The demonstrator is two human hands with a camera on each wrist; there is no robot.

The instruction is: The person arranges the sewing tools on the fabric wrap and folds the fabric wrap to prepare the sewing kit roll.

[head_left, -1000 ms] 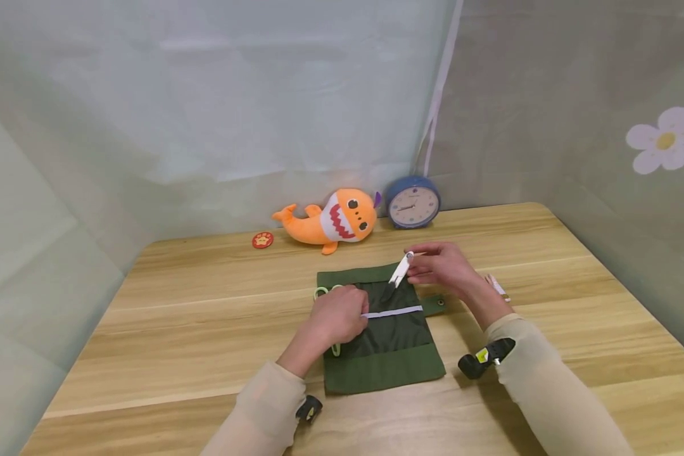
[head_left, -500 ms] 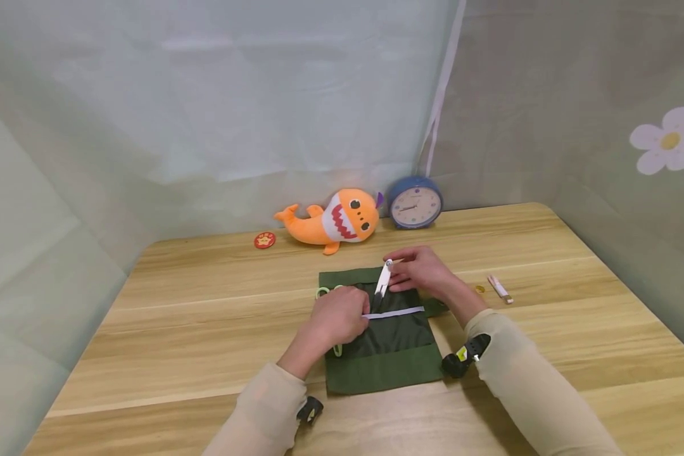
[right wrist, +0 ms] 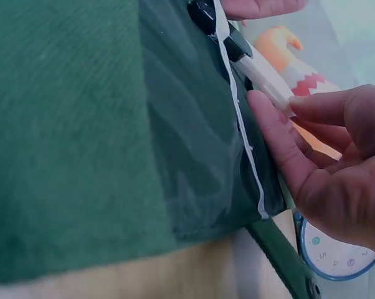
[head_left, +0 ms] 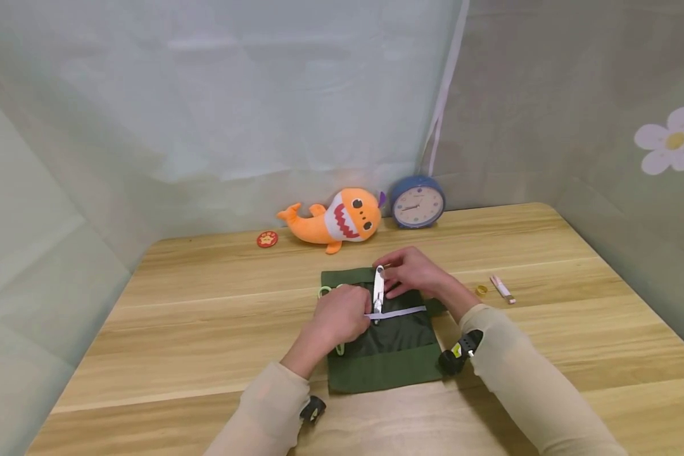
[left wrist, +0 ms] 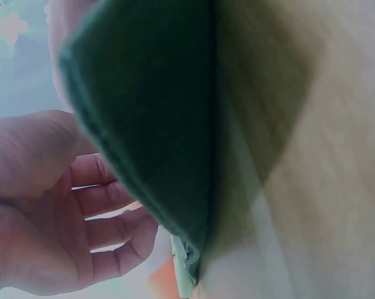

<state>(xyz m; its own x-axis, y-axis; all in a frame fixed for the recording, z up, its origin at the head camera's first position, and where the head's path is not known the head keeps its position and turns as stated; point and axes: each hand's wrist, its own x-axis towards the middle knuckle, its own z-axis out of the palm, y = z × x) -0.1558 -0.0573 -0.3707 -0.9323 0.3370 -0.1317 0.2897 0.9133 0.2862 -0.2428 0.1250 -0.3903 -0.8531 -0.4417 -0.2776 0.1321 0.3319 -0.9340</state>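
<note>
A dark green cloth roll-up pouch (head_left: pixel 386 368) lies spread on the table, a white elastic band (head_left: pixel 399 313) running across it. My left hand (head_left: pixel 344 313), fingers curled, holds the band near the pouch's left side; its fingertips are hidden in the head view. My right hand (head_left: pixel 410 272) pinches the upper end of a slim white tool with a black end (right wrist: pixel 268 80). The tool's lower end passes under the band, just right of my left hand. Green-handled scissors (head_left: pixel 325 291) sit on the pouch's left side, mostly covered by my left hand.
Right of the pouch lie a small gold ring-like item (head_left: pixel 481 290) and a small whitish rolled strip (head_left: pixel 503 289). Behind stand an orange plush shark (head_left: pixel 333 221) and a blue clock (head_left: pixel 418 202), with a round red badge (head_left: pixel 267 239) to their left.
My right hand has moved left and slightly down, bringing the tool from above the pouch to the band, its tip now under it. My left hand has stayed at the band.
</note>
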